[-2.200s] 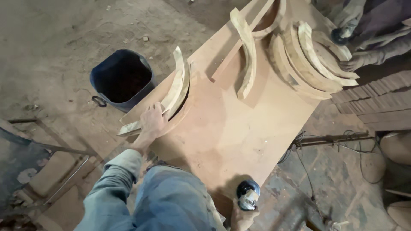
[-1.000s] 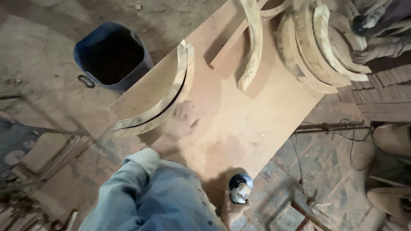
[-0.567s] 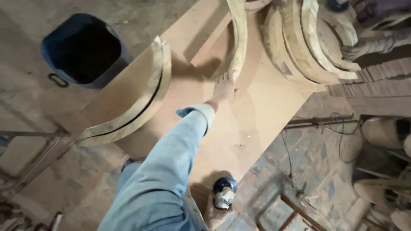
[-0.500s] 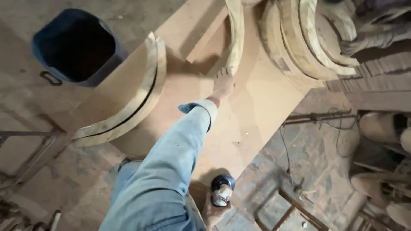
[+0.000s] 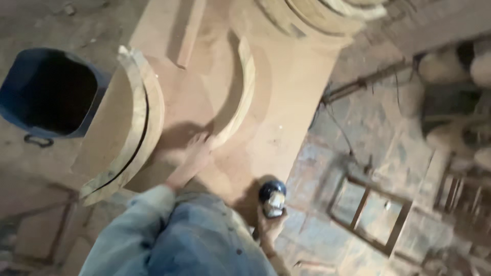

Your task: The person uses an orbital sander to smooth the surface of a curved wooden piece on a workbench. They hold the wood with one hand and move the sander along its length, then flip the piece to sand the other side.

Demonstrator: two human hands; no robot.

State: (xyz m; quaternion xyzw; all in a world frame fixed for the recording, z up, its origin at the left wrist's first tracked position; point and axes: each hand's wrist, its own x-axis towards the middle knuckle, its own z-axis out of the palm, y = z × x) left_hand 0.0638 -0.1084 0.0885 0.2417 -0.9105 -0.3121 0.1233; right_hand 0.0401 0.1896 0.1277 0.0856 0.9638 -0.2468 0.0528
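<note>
My left hand lies on the tabletop, fingers loosely apart, touching the near end of the curved wooden piece, while my right hand, nearer and right, clamps a dark power tool.

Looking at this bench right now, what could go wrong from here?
The left hand touches the lower end of a curved wooden piece while the right hand grips a power tool at the board's edge; it might slip off. The two stacked arcs overhang the board's left edge and may tip toward the blue bucket.
</note>
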